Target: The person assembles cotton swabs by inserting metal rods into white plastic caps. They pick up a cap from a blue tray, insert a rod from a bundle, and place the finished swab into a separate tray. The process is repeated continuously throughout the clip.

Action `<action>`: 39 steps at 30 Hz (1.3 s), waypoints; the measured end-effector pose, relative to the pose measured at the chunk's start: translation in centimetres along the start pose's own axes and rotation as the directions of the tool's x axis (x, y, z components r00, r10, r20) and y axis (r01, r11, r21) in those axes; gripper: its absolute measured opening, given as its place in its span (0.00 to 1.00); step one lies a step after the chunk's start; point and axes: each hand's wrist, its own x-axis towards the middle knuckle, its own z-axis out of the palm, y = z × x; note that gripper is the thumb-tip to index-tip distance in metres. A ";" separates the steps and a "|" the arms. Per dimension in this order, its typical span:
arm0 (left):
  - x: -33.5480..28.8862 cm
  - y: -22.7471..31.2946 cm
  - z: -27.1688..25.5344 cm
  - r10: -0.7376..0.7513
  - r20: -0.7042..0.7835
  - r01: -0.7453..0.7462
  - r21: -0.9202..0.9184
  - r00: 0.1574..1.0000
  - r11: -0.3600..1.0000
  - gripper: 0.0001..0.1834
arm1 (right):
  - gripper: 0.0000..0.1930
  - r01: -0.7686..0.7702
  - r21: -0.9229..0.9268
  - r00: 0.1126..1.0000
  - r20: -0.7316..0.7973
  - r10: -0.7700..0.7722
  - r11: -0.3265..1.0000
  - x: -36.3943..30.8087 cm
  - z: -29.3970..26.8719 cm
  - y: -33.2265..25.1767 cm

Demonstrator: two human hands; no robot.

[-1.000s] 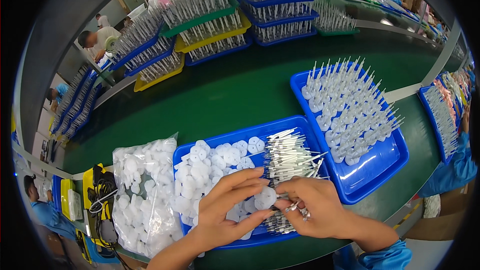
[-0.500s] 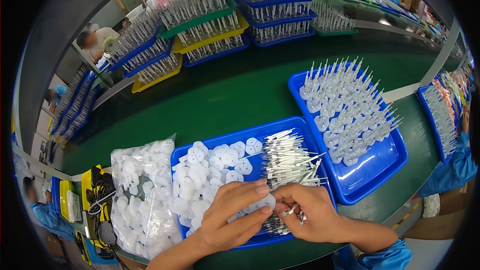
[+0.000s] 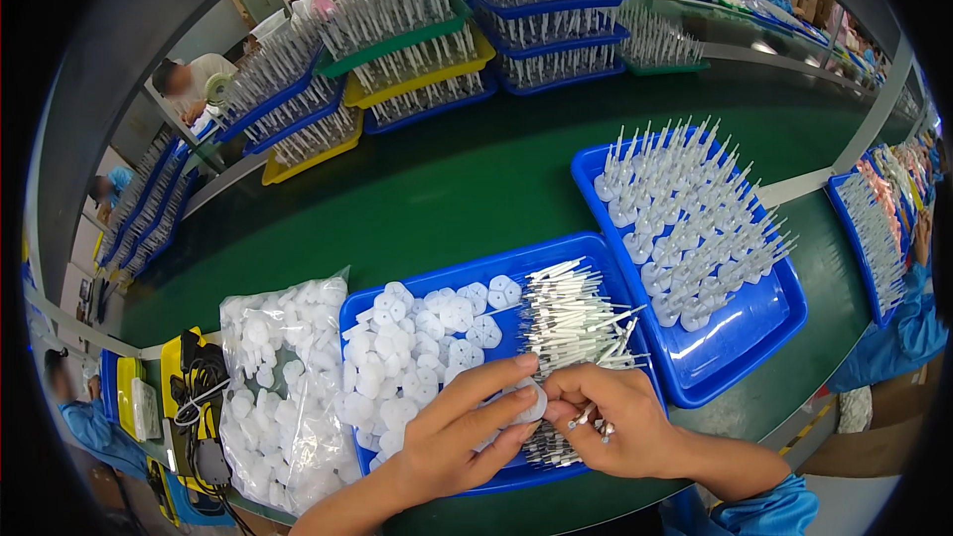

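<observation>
1. Disc (image 3: 534,405), white, quantity one: between your hands, which mark the dial's centre, 12 o'clock straight ahead.
2. Left hand (image 3: 452,429): closed on the disc, fingers above, thumb below; this grip probably steadies it, leaving the rim free at 3 o'clock.
3. Right hand (image 3: 627,424): thumb and forefinger together at the disc, anything between their tips hidden. Your curled fingers clamp several thin rods (image 3: 594,423), likely sparing you repeated reaches.
4. Blue tray (image 3: 509,335), partly beneath your hands: loose discs (image 3: 402,352) at 10 o'clock, rod pile (image 3: 568,316) at 12 to 1, seemingly parted so each hand has its own kind nearest.
5. Second blue tray (image 3: 743,330), 1 to 2 o'clock, just beside the first: rods standing in discs (image 3: 685,228), which apparently serve as feet.
6. Clear bag (image 3: 283,377), 9 o'clock: more discs, presumably kept on your disc side as reserve.
7. Stacked trays (image 3: 422,79), 11 to 12 o'clock: well apart, leaving you elbow room.
</observation>
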 end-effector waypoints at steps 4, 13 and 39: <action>-0.3 0.4 -0.2 -0.517 0.025 0.417 -0.627 0.855 0.658 0.22 | 0.13 -0.082 0.048 0.996 0.024 0.081 0.995 0.7 -1.0 -1.3; 0.0 1.1 0.2 -0.723 0.295 0.606 -0.767 0.625 0.211 0.25 | 0.19 0.132 -0.314 0.975 -0.130 -0.180 0.940 -0.2 0.8 -0.3; 1.4 -0.4 -4.8 -0.591 0.019 0.403 0.714 0.807 0.573 0.19 | 0.09 -0.720 -0.552 0.586 -0.808 -0.057 0.420 -8.6 -18.3 5.1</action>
